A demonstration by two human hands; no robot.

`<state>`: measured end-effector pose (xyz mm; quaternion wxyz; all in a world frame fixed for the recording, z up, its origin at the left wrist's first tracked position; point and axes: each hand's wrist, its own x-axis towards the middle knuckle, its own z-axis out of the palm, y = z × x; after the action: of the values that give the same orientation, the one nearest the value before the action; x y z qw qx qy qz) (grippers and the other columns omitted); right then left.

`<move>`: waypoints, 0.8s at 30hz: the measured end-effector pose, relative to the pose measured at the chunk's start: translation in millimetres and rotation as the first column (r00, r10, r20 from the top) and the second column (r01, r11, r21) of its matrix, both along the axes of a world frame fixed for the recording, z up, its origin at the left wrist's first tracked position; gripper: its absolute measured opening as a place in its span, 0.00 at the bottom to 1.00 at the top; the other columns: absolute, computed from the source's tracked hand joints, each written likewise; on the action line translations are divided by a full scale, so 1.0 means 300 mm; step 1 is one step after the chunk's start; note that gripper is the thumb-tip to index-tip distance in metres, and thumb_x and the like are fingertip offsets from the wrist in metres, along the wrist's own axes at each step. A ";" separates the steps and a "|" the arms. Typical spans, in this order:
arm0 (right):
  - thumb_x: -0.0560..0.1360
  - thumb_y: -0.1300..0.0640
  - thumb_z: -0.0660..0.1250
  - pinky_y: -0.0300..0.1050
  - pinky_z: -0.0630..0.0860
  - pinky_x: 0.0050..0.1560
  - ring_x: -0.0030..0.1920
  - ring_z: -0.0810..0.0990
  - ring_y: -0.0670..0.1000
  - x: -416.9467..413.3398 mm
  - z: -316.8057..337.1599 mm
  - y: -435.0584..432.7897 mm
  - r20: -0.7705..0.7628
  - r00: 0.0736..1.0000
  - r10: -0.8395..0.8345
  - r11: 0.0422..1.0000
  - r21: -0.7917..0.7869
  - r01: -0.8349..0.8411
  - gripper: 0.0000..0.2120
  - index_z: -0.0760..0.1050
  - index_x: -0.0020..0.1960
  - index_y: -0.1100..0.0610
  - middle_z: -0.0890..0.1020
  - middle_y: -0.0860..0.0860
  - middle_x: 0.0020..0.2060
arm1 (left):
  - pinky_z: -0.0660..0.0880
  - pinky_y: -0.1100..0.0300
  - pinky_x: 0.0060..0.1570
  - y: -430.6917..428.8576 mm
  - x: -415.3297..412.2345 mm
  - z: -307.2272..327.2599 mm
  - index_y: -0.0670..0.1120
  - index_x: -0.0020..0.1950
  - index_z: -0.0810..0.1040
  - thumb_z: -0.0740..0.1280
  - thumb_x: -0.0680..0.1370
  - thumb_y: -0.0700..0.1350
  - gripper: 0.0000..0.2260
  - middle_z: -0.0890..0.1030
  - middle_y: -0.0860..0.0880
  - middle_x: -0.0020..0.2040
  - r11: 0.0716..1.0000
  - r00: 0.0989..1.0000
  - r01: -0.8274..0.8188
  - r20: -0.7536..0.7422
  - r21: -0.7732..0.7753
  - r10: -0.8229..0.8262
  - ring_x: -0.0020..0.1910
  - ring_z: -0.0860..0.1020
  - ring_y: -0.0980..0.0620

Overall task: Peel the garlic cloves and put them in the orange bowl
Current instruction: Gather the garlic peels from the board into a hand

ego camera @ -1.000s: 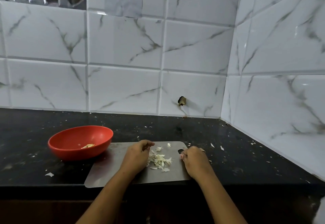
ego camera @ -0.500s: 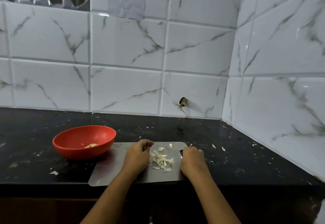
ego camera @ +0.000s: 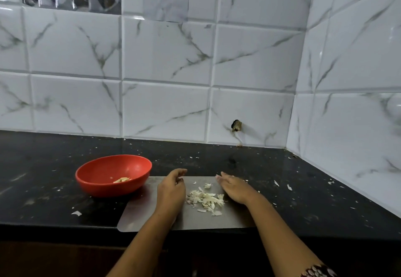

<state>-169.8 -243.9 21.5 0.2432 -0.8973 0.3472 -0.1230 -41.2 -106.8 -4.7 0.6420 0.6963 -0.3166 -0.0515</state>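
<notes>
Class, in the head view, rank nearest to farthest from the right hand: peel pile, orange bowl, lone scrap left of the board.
1. Peel pile, beside the right hand.
2. Orange bowl, farther left.
3. Lone scrap, leftmost, on counter.

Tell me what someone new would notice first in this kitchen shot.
The orange bowl stands out at the left on the black counter, with a few peeled garlic pieces inside. To its right, on a grey board, a pile of pale garlic skins lies between the left hand and the right hand. A dark hole breaks the white tiled wall behind.
</notes>
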 end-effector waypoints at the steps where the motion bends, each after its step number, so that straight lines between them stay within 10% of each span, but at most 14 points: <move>1: 0.80 0.36 0.46 0.50 0.50 0.75 0.77 0.54 0.52 0.011 0.006 0.011 -0.021 0.999 0.026 1.000 0.016 -0.026 0.31 0.55 0.78 0.51 0.57 0.49 0.77 | 0.74 0.54 0.58 -0.003 0.002 -0.002 0.49 0.58 0.78 0.58 0.77 0.34 0.16 0.80 0.49 0.56 1.000 1.000 -0.004 0.000 0.010 0.004 0.55 0.77 0.51; 11: 0.66 0.21 0.48 0.51 0.57 0.75 0.71 0.67 0.46 0.060 0.001 0.126 0.198 0.954 0.224 0.876 0.389 -0.286 0.40 0.72 0.68 0.42 0.71 0.46 0.71 | 0.71 0.54 0.60 -0.006 -0.005 0.007 0.48 0.62 0.77 0.58 0.81 0.46 0.12 0.79 0.47 0.59 0.996 0.998 0.023 0.063 0.087 -0.029 0.59 0.75 0.48; 17: 0.77 0.33 0.44 0.46 0.63 0.70 0.63 0.75 0.46 -0.013 0.038 0.058 0.479 0.876 0.063 0.905 0.342 -0.252 0.32 0.77 0.62 0.50 0.79 0.50 0.63 | 0.70 0.53 0.61 -0.004 -0.020 0.007 0.51 0.62 0.76 0.53 0.82 0.54 0.16 0.79 0.49 0.59 0.972 0.982 0.139 0.098 0.189 -0.160 0.60 0.75 0.47; 24: 0.73 0.27 0.46 0.54 0.53 0.75 0.76 0.58 0.53 -0.015 0.038 0.018 0.091 0.994 0.063 0.972 0.221 -0.082 0.36 0.63 0.74 0.44 0.61 0.48 0.76 | 0.64 0.58 0.57 0.017 -0.017 0.035 0.50 0.65 0.73 0.49 0.82 0.56 0.20 0.76 0.49 0.57 0.965 0.963 0.140 -0.198 -0.223 -0.185 0.63 0.72 0.50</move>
<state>-174.3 -238.5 33.0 0.3616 -0.8703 0.3152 -0.1115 -46.4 -101.6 5.9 0.7353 0.5873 -0.3047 -0.1468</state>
